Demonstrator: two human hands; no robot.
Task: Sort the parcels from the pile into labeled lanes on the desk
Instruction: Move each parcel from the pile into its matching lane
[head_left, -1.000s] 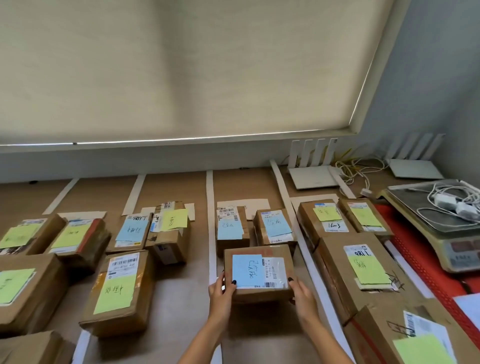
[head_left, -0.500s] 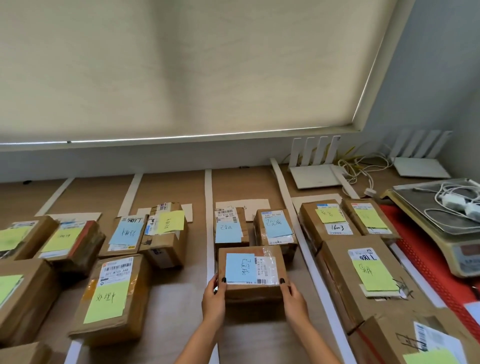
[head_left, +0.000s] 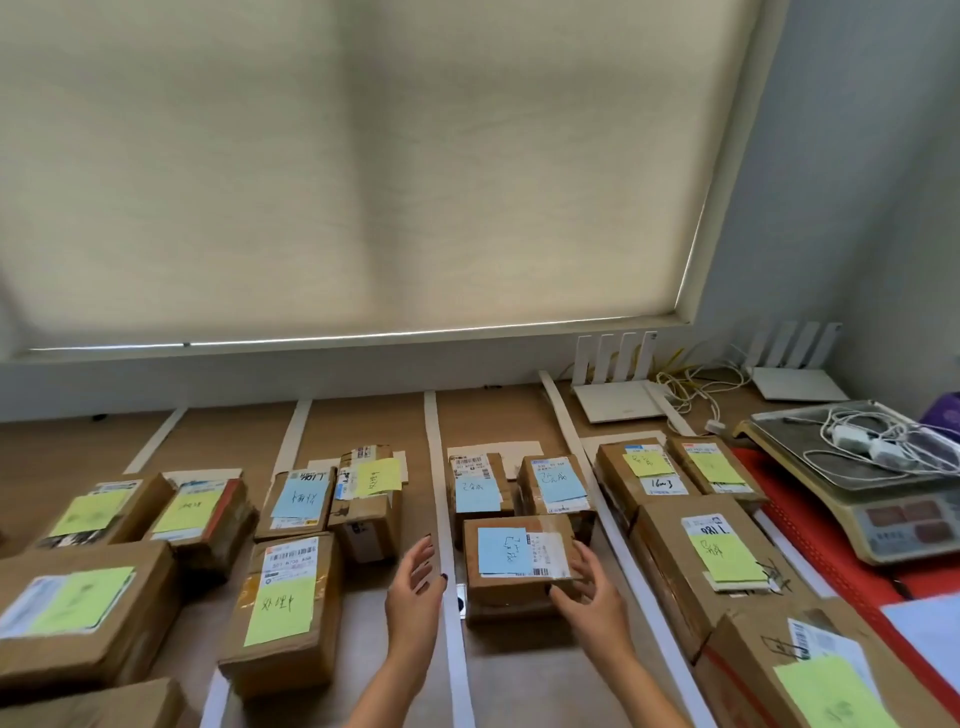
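A small brown parcel with a blue note (head_left: 519, 564) rests on the desk in the lane right of the middle white strip (head_left: 447, 545), just in front of two other blue-note parcels (head_left: 475, 491) (head_left: 556, 486). My left hand (head_left: 415, 592) hovers open to its left, apart from the box. My right hand (head_left: 587, 592) is open at the box's right front corner, fingers spread, perhaps just touching it. Other lanes hold parcels with yellow-green notes (head_left: 283, 605) (head_left: 719, 558).
A weighing scale (head_left: 893, 509) with white cables stands on a red mat at the right. Two white routers (head_left: 618, 400) (head_left: 795, 382) sit at the back by the wall. More boxes crowd the left (head_left: 78, 613) and the near right corner (head_left: 821, 675).
Both hands held the blue-note parcel and slid it away from me. Now it sits on the desk and both hands have let go, the left drawing off to the side.
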